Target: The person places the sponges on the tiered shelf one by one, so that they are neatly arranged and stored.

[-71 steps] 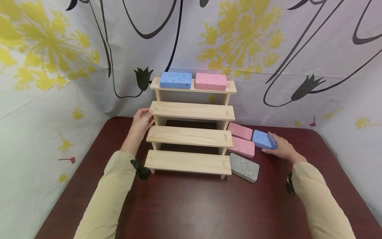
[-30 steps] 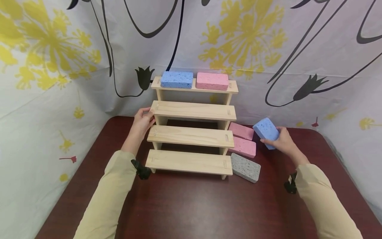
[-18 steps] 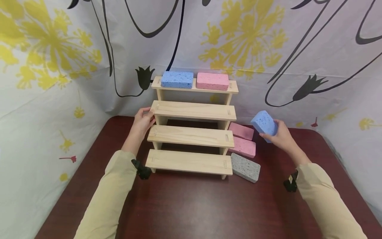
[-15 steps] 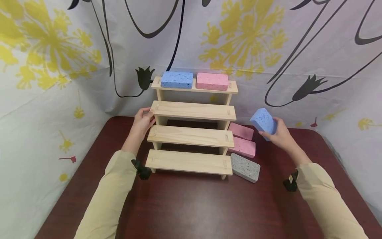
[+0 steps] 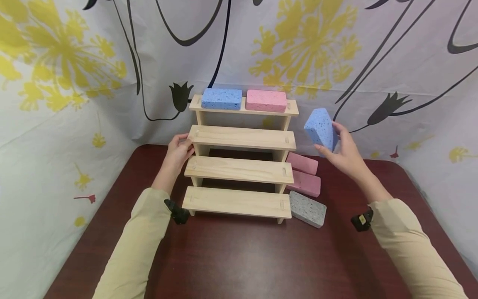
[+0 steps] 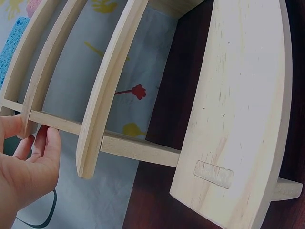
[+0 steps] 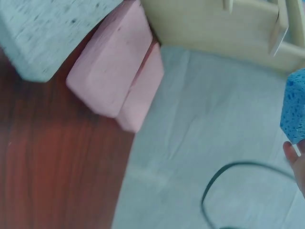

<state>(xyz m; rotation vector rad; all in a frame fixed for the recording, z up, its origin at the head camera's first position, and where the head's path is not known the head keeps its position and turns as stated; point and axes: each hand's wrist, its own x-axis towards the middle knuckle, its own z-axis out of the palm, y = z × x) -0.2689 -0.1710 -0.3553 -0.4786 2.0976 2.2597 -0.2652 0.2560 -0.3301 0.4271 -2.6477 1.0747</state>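
A four-step wooden rack (image 5: 240, 169) stands on the dark red table (image 5: 242, 257). Its top step carries a blue sponge (image 5: 221, 99) and a pink sponge (image 5: 266, 101). My left hand (image 5: 178, 151) grips the left end of the second step (image 5: 242, 138); in the left wrist view its fingers (image 6: 33, 152) curl round the rack's side rail. My right hand (image 5: 345, 151) holds another blue sponge (image 5: 319, 128) in the air, right of the rack at second-step height. The right wrist view shows only an edge of that sponge (image 7: 293, 112).
Two pink sponges (image 5: 303, 173) and a grey sponge (image 5: 307, 208) lie on the table beside the rack's right side. A flower-printed cloth backdrop (image 5: 373, 62) closes in the back and both sides. The two lower steps and the second step are bare.
My right hand picked the blue sponge off the table and has lifted it up and to the left, towards the rack. The left hand has stayed on the rack's second step.
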